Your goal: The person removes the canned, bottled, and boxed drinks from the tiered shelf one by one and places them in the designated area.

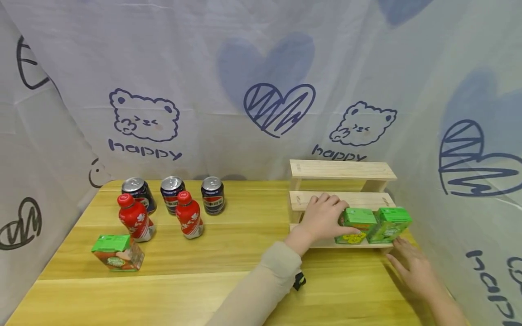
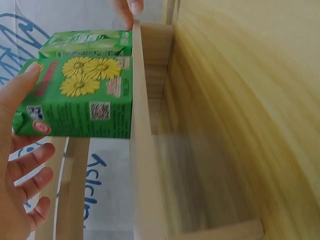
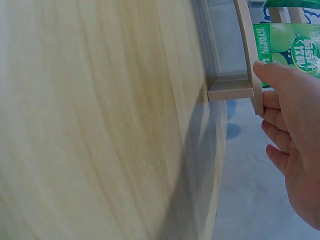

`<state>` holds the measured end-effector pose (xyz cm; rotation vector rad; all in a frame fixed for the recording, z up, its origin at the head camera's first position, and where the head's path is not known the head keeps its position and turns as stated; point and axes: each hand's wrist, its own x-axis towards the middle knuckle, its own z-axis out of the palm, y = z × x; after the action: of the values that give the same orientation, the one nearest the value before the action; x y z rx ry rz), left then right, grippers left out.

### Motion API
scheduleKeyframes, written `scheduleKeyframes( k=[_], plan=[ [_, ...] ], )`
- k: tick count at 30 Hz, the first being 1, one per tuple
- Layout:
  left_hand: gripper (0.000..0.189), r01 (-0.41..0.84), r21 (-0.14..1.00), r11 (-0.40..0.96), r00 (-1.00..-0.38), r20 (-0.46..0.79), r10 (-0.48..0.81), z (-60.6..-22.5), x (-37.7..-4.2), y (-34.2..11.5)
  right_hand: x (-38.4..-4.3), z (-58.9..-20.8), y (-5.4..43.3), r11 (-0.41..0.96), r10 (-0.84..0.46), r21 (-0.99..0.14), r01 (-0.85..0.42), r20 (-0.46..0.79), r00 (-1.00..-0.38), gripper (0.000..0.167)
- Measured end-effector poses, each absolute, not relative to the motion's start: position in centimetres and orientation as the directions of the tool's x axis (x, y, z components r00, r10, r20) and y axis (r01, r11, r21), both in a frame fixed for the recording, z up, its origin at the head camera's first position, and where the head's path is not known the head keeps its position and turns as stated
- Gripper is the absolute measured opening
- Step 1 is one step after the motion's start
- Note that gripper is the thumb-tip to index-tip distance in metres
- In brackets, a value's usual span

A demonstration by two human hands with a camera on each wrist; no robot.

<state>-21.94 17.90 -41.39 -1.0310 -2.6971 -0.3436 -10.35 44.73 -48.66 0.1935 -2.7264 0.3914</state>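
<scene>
On the bottom tier of a wooden shelf rack (image 1: 342, 198) stand two green drink cartons at the right. My left hand (image 1: 324, 217) holds the carton with yellow flowers (image 2: 82, 97), thumb over its front face and the other fingers spread beside and behind it. Right next to it is a carton with green fruit printed on it (image 1: 389, 225), also seen in the right wrist view. At the right end of that tier, my right hand (image 3: 295, 110) grips the plank's corner, thumb at the front and fingers round the end.
Left on the wooden table (image 1: 195, 280) stand several dark drink cans (image 1: 213, 195), two red bottles (image 1: 190, 215) and a carton with a green top (image 1: 118, 253). A printed cloth (image 1: 244, 90) hangs behind and at the sides. A small black object (image 1: 299, 280) shows beside my left sleeve.
</scene>
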Motion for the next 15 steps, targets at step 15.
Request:
scheduleKeyframes(
  k=[15],
  plan=[
    [0.067, 0.662, 0.037, 0.748, -0.715, 0.328, 0.617, -41.5, -21.7, 19.8, -10.3, -48.4, 44.8, 0.956, -0.063, -0.248, -0.155, 0.341, -0.938, 0.049]
  ],
)
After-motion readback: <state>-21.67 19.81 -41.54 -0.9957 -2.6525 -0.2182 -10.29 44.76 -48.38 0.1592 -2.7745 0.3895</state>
